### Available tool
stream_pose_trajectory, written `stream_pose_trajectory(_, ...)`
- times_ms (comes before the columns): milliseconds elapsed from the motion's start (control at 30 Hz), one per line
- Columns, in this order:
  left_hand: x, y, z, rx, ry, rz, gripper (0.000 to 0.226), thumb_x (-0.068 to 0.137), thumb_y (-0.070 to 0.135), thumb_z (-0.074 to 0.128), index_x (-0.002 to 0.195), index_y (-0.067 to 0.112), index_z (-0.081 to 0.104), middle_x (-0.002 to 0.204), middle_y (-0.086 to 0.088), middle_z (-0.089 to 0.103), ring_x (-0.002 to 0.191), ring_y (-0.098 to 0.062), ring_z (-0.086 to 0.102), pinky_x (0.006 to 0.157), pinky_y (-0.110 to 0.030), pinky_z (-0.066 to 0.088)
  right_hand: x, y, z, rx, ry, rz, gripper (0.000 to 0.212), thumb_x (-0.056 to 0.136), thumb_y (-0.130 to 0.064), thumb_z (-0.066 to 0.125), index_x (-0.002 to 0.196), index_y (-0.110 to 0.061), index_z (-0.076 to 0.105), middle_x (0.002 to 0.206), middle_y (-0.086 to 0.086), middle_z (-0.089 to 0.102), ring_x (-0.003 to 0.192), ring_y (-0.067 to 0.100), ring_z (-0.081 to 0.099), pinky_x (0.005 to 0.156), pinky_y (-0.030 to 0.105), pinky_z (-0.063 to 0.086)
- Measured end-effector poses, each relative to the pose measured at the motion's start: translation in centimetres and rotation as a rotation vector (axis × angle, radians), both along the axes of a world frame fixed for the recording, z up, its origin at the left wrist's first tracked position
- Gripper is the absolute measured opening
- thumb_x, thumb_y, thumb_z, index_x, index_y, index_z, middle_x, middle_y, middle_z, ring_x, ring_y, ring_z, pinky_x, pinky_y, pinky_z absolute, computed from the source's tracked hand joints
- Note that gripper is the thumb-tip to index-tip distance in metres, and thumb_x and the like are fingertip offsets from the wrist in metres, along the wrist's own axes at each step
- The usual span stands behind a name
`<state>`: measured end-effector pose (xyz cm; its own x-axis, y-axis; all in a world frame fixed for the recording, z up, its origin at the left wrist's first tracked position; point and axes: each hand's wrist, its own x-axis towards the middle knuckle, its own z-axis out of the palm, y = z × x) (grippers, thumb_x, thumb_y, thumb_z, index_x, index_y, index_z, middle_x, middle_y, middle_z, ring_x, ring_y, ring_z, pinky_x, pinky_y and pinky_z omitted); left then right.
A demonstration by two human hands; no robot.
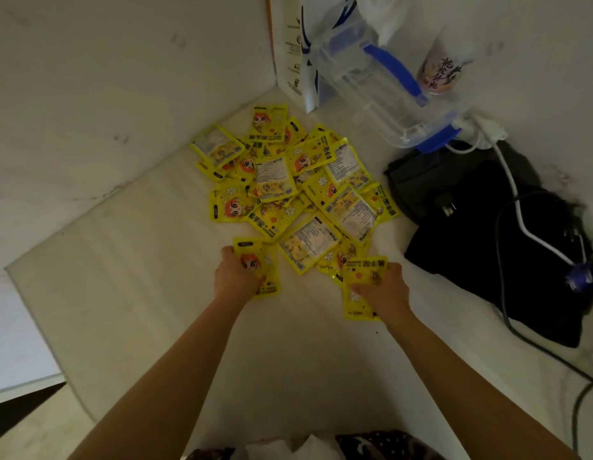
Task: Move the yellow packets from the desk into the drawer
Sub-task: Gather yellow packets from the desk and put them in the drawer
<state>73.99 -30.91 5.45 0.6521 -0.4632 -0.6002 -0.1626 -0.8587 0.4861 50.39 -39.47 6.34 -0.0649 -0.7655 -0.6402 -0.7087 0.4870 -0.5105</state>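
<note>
**Yellow packets piled on the desk, a hand on each of the two nearest**

Yellow packets lie in a loose, overlapping heap on the white desk, towards its far corner where two pale walls meet. Some show a red-haired cartoon face, others a white printed label. The heap spreads from the left wall side across to just beside a black bag on the right.

Both bare arms reach forward from the bottom of the view. The left hand lies on a face-up packet at the near left edge of the heap, fingers curled over its left side; this packet sits slightly apart from the main pile. The right hand closes on another packet at the near right edge, thumb on top of it and the packet's near end sticking out towards the camera. Whether either packet is lifted off the desk cannot be told.

Behind the heap, in the corner, stands a white carton, and right of it a clear plastic box with blue clips leans at a tilt. A cup with dark lettering stands further right. A white cable and a black cable run across the bag. No drawer can be made out in this view.
</note>
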Motion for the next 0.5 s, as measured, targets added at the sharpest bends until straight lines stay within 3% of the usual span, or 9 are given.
stream_pose_trajectory(100,0.1,2.2,-0.1,-0.007,0.066,0.018,0.036,0.077,0.018,0.073,0.110,0.014,0.059,0.098,-0.005,0.065,0.094,-0.028,0.062,0.075,-0.036,0.053,-0.7,0.6,0.0,-0.009,-0.014,0.039,0.060,0.075,-0.023,0.078,0.124,-0.009,0.046,0.103,0.001,0.052,0.106,0.029,0.058,0.077,0.034,0.047)
stream_pose_trajectory(167,0.5,3.4,-0.1,-0.008,0.087,0.048,0.021,0.075,0.010,0.069,0.095,0.015,0.067,0.090,-0.008,0.069,0.090,-0.030,0.066,0.073,-0.036,0.055,-1.0,0.3,0.1,-0.045,-0.043,0.082,0.042,0.078,-0.019,0.075,0.114,-0.009,0.055,0.100,0.002,0.057,0.102,0.029,0.061,0.073,0.030,0.044)
stream_pose_trajectory(233,1.0,3.7,0.5,-0.048,0.078,0.080,0.005,0.076,0.015,0.069,0.081,0.016,0.067,0.080,-0.008,0.069,0.084,-0.031,0.067,0.067,-0.033,0.051,-1.1,-0.5,0.5,-0.099,-0.079,0.128,0.030,0.079,-0.016,0.073,0.104,-0.009,0.060,0.099,0.008,0.065,0.096,0.029,0.063,0.072,0.029,0.045)
stream_pose_trajectory(300,1.5,3.0,1.4,-0.105,0.089,0.087,0.010,0.075,0.025,0.069,0.079,0.016,0.067,0.078,-0.007,0.069,0.082,-0.030,0.067,0.069,-0.035,0.052,-0.7,-1.9,1.2,-0.159,-0.124,0.169,0.027,0.079,-0.015,0.073,0.103,-0.007,0.061,0.097,0.009,0.067,0.091,0.026,0.063,0.071,0.028,0.048)
stream_pose_trajectory(400,2.3,0.1,2.7,-0.169,0.062,0.039,0.026,0.071,0.033,0.071,0.093,0.021,0.067,0.086,-0.004,0.071,0.084,-0.025,0.068,0.079,-0.043,0.057,0.8,-4.9,2.4,-0.213,-0.160,0.226,0.025,0.079,-0.011,0.073,0.101,-0.006,0.062,0.093,0.009,0.065,0.085,0.023,0.062,0.063,0.020,0.045)
stream_pose_trajectory(500,3.0,-3.7,3.8,-0.219,0.013,-0.005,0.044,0.064,0.034,0.065,0.105,0.018,0.063,0.091,-0.006,0.069,0.088,-0.029,0.065,0.082,-0.046,0.055,2.5,-8.1,2.6,-0.215,-0.134,0.314,0.028,0.076,-0.013,0.076,0.095,-0.005,0.057,0.090,0.011,0.063,0.086,0.027,0.062,0.071,0.033,0.050)
